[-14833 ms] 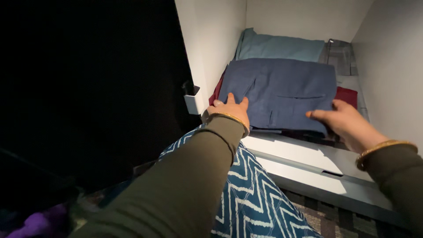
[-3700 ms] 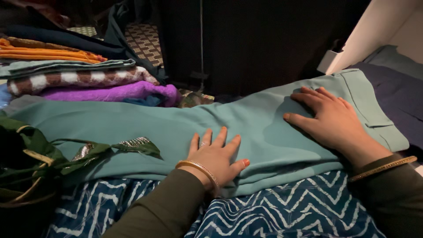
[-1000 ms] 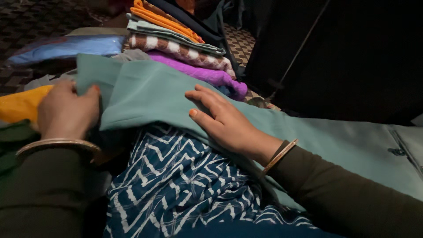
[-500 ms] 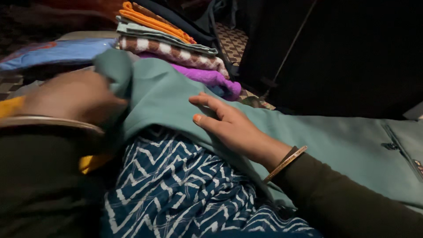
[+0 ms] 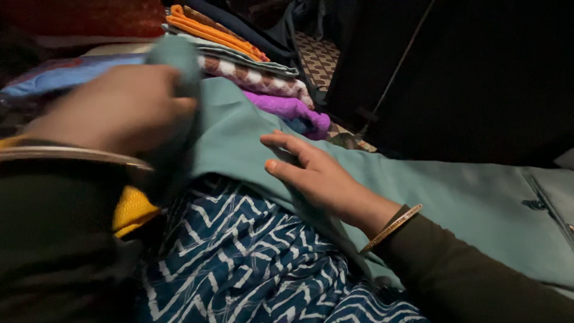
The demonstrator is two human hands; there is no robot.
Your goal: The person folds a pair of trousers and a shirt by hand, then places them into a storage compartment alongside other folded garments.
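I am gripping one end of the teal trousers (image 5: pixel 418 185) in my left hand (image 5: pixel 119 107), fingers closed around a bunched fold of the cloth and holding it raised above my lap. The hand is blurred, so I cannot tell just how the fingers are lying, only that the cloth is wrapped up in them. My right hand (image 5: pixel 317 173) is pressing flat on the trousers, palm down, fingers spread wide and holding nothing, near the middle of the garment. The trousers are lying across my lap, over my blue zigzag dress (image 5: pixel 239 263), and running off to my right, where a button and seam are showing near the edge of the view. A bangle (image 5: pixel 391 227) is sitting on my right wrist at the end of a dark green sleeve (image 5: pixel 478 281), and another bangle (image 5: pixel 72 154) is on my left wrist. A yellow cloth (image 5: pixel 133 209) is lying just under my left forearm, touching the dress. Behind my left hand a stack of folded clothes (image 5: pixel 251 66) is resting: orange on top, then pale green, a brown and white striped piece, and a purple one at the bottom, which is lying just beside the far edge of the trousers. A blue cloth (image 5: pixel 66 72) is lying left of the stack.
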